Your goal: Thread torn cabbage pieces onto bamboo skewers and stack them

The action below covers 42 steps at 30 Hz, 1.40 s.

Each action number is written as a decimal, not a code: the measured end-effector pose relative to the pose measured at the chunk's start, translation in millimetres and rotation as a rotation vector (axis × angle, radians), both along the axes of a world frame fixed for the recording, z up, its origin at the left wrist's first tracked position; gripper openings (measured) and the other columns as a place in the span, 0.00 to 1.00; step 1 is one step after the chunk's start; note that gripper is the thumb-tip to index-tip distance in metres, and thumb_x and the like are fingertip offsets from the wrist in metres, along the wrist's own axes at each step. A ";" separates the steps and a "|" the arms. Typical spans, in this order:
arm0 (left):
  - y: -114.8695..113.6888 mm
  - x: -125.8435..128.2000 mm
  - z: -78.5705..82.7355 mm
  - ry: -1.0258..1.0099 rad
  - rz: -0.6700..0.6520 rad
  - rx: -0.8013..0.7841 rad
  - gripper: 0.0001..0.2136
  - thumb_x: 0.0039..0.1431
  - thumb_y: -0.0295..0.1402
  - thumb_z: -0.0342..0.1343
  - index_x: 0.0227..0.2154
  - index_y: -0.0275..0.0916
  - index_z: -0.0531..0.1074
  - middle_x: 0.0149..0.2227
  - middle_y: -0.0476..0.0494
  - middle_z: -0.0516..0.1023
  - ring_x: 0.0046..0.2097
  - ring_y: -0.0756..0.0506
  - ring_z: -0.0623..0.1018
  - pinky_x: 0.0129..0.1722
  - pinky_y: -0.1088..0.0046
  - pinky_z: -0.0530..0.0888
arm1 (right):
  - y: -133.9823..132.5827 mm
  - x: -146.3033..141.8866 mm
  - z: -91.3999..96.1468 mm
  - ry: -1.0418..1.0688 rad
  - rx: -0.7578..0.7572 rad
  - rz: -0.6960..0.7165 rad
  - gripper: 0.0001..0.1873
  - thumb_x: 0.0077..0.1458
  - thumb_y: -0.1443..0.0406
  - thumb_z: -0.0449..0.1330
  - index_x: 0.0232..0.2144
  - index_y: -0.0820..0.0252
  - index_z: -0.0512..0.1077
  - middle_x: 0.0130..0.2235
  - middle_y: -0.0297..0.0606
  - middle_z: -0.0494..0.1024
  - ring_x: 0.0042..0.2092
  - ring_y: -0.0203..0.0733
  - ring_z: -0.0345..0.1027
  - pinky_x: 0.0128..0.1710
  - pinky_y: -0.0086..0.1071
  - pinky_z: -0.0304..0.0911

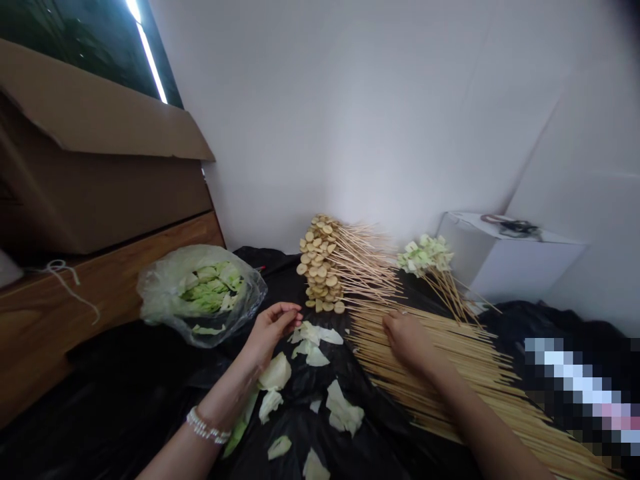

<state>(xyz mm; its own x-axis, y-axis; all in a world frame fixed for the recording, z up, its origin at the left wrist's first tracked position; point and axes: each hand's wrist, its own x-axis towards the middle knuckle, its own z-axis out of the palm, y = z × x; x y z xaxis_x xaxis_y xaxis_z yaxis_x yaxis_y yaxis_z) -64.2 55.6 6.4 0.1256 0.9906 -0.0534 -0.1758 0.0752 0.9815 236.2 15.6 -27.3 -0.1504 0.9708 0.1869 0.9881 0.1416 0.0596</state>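
My left hand (274,328) hovers just above loose cabbage pieces (316,343) on black plastic sheeting. Its thumb and fingertips are pressed together; anything between them is too small to make out. Over a broad layer of bamboo skewers (440,387), my right hand (406,335) is closed, with its fingers curled down at their left ends. Whether it grips a skewer is hidden. More torn cabbage leaf (344,410) is scattered between my forearms. Beyond my hands lies a stack of skewered round pale slices (320,263), their sticks pointing right.
An open clear plastic bag (160,293) of cabbage leaves stands at left. Skewers with cabbage (426,255) lie at back right, beside a white box (510,263). A cardboard box (135,200) rests on a wooden surface (120,280) at far left. A white wall (350,120) closes off the back.
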 end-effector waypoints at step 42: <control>3.5 -17.1 -15.5 1.010 -0.411 0.687 0.27 0.47 0.21 0.55 0.53 0.42 0.71 0.52 0.39 0.74 0.53 0.39 0.72 0.55 0.62 0.65 | -25.8 -59.7 -10.0 0.002 0.081 0.387 0.27 0.53 0.76 0.50 0.55 0.58 0.66 0.41 0.41 0.74 0.33 0.39 0.69 0.28 0.31 0.54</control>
<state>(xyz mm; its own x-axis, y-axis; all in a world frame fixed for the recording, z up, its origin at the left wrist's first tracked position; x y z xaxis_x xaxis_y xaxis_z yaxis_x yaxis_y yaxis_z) -81.3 59.2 -9.1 0.6294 0.7510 0.1998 0.5790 -0.6247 0.5240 176.5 -10.2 -37.2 -0.5017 0.8247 0.2610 0.8629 0.4984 0.0839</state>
